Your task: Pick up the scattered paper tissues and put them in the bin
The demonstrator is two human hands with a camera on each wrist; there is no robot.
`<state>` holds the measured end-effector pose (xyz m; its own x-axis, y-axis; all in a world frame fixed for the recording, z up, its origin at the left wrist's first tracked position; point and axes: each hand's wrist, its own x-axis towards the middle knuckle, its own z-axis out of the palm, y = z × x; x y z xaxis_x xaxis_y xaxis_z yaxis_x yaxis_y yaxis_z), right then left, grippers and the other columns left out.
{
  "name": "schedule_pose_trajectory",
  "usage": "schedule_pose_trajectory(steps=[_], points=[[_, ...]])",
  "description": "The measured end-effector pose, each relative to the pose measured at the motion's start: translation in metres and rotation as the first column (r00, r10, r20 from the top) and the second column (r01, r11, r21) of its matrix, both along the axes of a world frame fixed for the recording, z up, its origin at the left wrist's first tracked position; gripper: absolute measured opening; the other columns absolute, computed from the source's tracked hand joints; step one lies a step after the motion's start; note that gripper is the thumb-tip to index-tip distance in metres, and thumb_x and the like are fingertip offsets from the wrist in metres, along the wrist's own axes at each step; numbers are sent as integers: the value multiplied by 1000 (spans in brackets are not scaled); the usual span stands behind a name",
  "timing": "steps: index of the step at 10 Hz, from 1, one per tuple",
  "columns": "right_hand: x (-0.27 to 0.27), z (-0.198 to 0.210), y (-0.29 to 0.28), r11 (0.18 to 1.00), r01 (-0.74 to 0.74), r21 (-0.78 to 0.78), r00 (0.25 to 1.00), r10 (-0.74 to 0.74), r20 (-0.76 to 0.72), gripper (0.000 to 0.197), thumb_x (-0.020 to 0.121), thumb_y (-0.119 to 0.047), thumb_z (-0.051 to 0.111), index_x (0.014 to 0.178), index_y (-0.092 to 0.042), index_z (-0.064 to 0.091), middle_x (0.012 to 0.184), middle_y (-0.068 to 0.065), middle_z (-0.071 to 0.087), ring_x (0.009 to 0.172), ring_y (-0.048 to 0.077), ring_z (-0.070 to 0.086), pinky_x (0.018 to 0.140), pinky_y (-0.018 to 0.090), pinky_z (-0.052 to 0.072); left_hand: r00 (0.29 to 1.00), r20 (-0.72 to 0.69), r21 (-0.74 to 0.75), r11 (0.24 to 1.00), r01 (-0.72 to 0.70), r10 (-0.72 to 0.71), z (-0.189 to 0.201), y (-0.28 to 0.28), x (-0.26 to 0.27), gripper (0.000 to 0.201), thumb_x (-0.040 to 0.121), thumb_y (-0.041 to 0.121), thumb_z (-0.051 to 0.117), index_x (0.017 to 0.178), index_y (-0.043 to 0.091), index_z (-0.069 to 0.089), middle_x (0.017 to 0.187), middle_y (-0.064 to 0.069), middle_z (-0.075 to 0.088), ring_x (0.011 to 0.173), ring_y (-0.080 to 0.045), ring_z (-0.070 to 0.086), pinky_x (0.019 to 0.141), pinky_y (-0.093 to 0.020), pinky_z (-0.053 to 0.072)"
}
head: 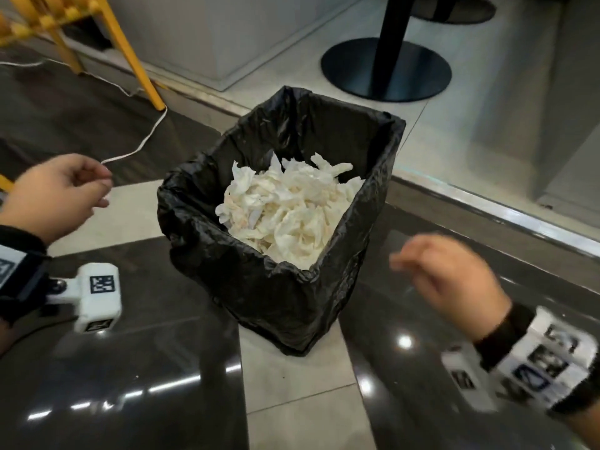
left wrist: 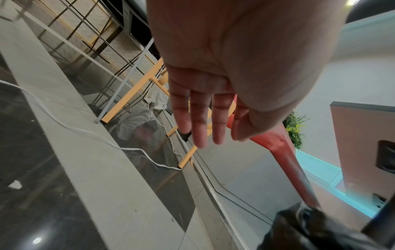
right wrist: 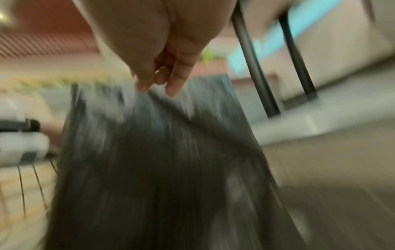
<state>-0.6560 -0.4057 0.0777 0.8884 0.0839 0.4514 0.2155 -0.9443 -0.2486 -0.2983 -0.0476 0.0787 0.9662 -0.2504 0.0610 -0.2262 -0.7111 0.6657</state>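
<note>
1 bin (head: 285, 287), 1 heap of tissues (head: 285, 209), 2 hands, left hand (head: 55, 196), right hand (head: 454, 284)

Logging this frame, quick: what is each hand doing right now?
Left hand: open, fingers straight, holding nothing.
Right hand: blurred, loosely curled, seems empty.

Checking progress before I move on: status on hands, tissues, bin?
Left hand and right hand empty, beside bin. Tissues piled inside. One white scrap on floor. Nothing blocking.

Yellow chair legs (head: 143, 69) at 11 o'clock, white cable (head: 143, 144) trailing below, black table base (head: 386, 69) at 1 o'clock.
</note>
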Motion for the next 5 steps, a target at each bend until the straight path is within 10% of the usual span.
schedule_pose_trajectory(steps=[1, 3, 4, 5], points=[[70, 83, -5, 986, 152, 69, 938, -165, 304, 9, 89, -7, 62, 90, -4, 71, 88, 13, 69, 89, 19, 55, 88, 7, 32, 997, -50, 12, 999, 51, -51, -3, -9, -7, 22, 86, 19, 56, 77, 39, 59, 80, 0, 63, 55, -8, 64, 64, -32, 51], [128, 88, -26, 966, 247, -79, 910, -259, -323, 40, 91, -5, 52, 123, -27, 61, 140, -5, 50, 122, 20, 52, 105, 34, 39, 926, -365, 93, 986, 139, -96, -37, -17, -29, 5, 88, 6, 58, 92, 7, 60, 79, -15, 61, 49, -22, 52, 41, -21, 43], [97, 110, -56, 888, 460, 12, 852, -438, -287, 23, 89, -22, 60, 111, -23, 68, 104, 4, 71, 100, 24, 63, 90, 32, 46, 873, -485, 192, 967, 166, -53, -45, 6, -36, 7, 88, 8, 60, 95, 8, 61, 79, -12, 62, 57, -23, 54, 44, -20, 44], [48, 131, -89, 809, 578, -106, 689, -554, -468, 21, 86, -38, 62, 100, -25, 71, 83, 2, 73, 86, 24, 65, 83, 35, 50, 830, -551, 397, 846, 355, -89, -46, 51, -48, 19, 79, 26, 67, 93, 13, 63, 94, -7, 67, 83, -28, 62, 72, -33, 51]])
